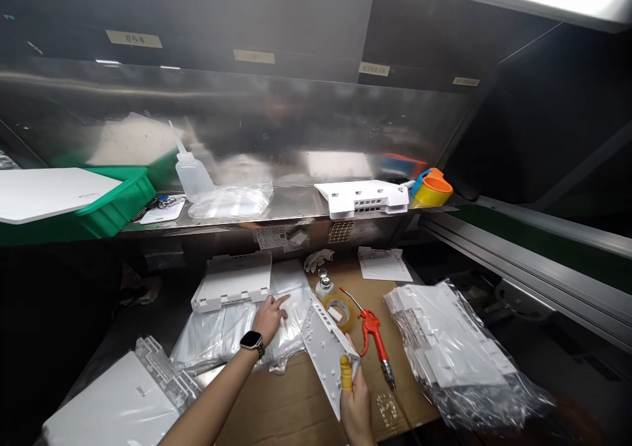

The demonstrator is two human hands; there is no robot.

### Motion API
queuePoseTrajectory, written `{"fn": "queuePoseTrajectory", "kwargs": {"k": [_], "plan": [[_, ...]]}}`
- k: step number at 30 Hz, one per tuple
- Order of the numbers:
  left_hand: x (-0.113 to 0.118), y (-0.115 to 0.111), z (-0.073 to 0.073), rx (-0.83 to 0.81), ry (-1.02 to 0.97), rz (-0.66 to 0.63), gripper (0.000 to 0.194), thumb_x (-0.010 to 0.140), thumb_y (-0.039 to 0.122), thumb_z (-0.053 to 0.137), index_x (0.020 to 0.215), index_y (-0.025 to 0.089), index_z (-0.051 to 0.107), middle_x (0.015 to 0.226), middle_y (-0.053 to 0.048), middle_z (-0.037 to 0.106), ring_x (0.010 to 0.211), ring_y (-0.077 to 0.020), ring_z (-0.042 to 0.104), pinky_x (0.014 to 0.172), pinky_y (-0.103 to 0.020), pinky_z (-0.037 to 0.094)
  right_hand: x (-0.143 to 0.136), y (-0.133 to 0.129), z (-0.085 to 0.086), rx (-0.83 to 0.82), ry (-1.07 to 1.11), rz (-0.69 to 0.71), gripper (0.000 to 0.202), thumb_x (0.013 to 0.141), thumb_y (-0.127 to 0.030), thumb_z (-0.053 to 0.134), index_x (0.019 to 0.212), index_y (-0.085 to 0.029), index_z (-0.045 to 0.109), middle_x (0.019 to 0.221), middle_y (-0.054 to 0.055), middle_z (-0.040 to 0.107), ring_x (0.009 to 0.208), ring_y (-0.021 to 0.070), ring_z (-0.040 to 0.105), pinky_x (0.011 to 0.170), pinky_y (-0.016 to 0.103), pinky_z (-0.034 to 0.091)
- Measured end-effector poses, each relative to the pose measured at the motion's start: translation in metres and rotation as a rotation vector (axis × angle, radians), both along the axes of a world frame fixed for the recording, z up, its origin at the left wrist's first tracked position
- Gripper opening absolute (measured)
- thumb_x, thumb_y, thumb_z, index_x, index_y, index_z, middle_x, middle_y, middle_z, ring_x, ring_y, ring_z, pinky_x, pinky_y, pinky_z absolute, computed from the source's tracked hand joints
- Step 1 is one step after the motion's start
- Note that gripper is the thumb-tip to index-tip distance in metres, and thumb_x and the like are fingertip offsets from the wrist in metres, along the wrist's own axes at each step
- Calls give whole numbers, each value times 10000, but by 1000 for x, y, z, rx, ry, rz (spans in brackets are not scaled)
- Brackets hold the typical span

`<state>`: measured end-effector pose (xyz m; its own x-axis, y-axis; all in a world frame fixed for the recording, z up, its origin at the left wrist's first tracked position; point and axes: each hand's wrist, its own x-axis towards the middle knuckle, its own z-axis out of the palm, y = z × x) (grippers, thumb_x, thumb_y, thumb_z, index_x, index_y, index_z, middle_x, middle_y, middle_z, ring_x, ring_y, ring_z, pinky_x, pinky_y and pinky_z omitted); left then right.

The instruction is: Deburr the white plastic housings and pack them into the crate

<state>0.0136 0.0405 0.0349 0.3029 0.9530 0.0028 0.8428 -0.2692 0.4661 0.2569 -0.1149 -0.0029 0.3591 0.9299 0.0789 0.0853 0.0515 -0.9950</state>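
Observation:
My right hand [354,393], with a yellow cover on one finger, grips the lower end of a white plastic panel [323,347], tilted so its studded inner face shows. My left hand [270,317], a watch on its wrist, has its fingers apart over a pile of clear plastic bags [289,307]. It holds nothing. Just behind it, another white panel [234,281] lies on the bags. Beside the held panel are a roll of tape [348,307], a small jar [324,288] and a red air gun [372,334].
Bagged white panels lie at right [454,340] and lower left [118,406]. A paper sheet [385,265] is at the back. On the shelf [293,203] stand a squeeze bottle [194,174], a green bin [111,212], a white part [365,197] and tape rolls [433,189].

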Motion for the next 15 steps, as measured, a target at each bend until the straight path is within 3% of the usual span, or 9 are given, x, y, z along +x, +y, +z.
{"fn": "queuePoseTrajectory", "kwargs": {"k": [4, 9, 13, 15], "plan": [[1, 16, 25, 19, -6, -67, 429, 966, 335, 632, 1383, 259, 569, 1538, -114, 493, 1315, -312, 542, 1093, -591, 460, 8, -3, 0, 5, 10, -86, 735, 956, -685, 458, 1447, -148, 556, 1403, 205, 650, 1307, 333, 622, 1072, 460, 516], [31, 22, 40, -16, -99, -184, 503, 956, 309, 653, 1439, 272, 517, 1507, -122, 527, 1193, -275, 632, 979, -506, 568, 2, -12, 18, 151, -20, -236, 773, 932, -725, 466, 1419, -139, 591, 1216, 211, 745, 1236, 361, 662, 1021, 458, 543], [53, 21, 52, 8, -164, -90, 425, 967, 309, 638, 1375, 219, 561, 1328, -109, 643, 968, -206, 694, 783, -383, 622, -7, -17, 30, 106, -66, -249, 820, 940, -761, 377, 1426, -138, 594, 1179, 202, 759, 1167, 360, 699, 929, 431, 575], [56, 18, 60, 55, -162, -25, 387, 980, 305, 616, 1352, 210, 570, 1350, -111, 626, 934, -191, 689, 773, -376, 616, -2, -19, 33, 48, -107, -287, 807, 952, -751, 363, 1422, -139, 598, 1184, 188, 762, 1116, 342, 722, 875, 397, 586]]}}
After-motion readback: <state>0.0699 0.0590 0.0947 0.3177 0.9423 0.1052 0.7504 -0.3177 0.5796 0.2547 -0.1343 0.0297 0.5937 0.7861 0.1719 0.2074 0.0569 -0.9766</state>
